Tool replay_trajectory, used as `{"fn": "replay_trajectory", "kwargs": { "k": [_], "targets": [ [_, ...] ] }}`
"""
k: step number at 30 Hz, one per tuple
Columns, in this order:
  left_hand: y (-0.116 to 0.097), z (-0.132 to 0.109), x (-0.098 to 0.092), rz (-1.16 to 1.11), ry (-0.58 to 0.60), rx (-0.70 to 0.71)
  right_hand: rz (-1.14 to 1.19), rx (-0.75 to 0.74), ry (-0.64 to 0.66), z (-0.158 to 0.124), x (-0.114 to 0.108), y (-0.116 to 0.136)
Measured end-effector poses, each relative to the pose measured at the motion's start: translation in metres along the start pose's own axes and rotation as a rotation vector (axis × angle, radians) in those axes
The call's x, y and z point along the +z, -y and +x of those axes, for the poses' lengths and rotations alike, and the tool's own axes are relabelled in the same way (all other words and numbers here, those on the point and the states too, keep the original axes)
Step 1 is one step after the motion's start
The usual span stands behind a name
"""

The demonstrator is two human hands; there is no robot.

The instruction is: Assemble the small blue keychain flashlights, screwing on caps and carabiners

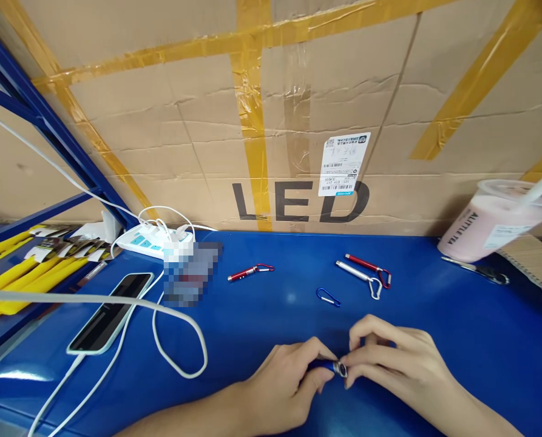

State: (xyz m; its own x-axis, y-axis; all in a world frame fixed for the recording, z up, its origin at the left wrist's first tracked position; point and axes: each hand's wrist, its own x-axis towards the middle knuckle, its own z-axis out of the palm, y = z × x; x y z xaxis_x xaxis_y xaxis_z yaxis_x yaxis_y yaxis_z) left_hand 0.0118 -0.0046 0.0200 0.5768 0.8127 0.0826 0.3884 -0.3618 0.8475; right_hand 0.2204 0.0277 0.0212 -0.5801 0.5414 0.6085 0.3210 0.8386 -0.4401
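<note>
My left hand [293, 379] is closed around a small blue keychain flashlight [321, 365], its silver end pointing right. At that end the fingertips of my right hand [396, 361] pinch its rim; any small part between them is hidden. Just beyond my hands a loose blue carabiner [328, 297] lies on the blue table [271, 328]. Farther back are a silver flashlight [352, 270] and a red flashlight [360, 262], side by side, each with a carabiner at its right end. Another red flashlight [241, 274] with a red carabiner lies to the left.
A phone [111, 312] lies at left among white cables [204, 346], near a power strip [147, 240]. A drink cup [484, 224] and a pen [462, 265] are at right. A large cardboard box [198, 152] stands behind; yellow packages [47, 279] sit far left.
</note>
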Motion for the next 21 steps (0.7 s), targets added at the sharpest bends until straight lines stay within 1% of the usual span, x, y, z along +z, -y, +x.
{"fn": "replay_trajectory", "kwargs": {
  "k": [4,7,11,16,19,21],
  "targets": [
    [0.0,-0.001,-0.001,0.026,0.033,-0.005,0.127,0.142,0.061,-0.001,0.005,-0.001],
    [0.002,-0.001,-0.001,0.038,0.031,0.001,0.212,0.296,0.09,0.002,0.007,0.002],
    [0.006,-0.001,0.001,0.007,-0.019,0.048,0.327,0.533,0.097,0.006,0.01,0.007],
    [0.014,-0.001,0.009,-0.019,-0.119,0.09,0.518,0.772,0.037,0.007,0.016,0.01],
    [0.015,-0.001,0.011,0.046,-0.174,0.128,0.583,0.844,0.098,0.008,0.018,0.011],
    [0.013,0.0,0.011,0.064,-0.18,0.129,0.585,0.838,0.117,0.007,0.019,0.012]
  ]
}}
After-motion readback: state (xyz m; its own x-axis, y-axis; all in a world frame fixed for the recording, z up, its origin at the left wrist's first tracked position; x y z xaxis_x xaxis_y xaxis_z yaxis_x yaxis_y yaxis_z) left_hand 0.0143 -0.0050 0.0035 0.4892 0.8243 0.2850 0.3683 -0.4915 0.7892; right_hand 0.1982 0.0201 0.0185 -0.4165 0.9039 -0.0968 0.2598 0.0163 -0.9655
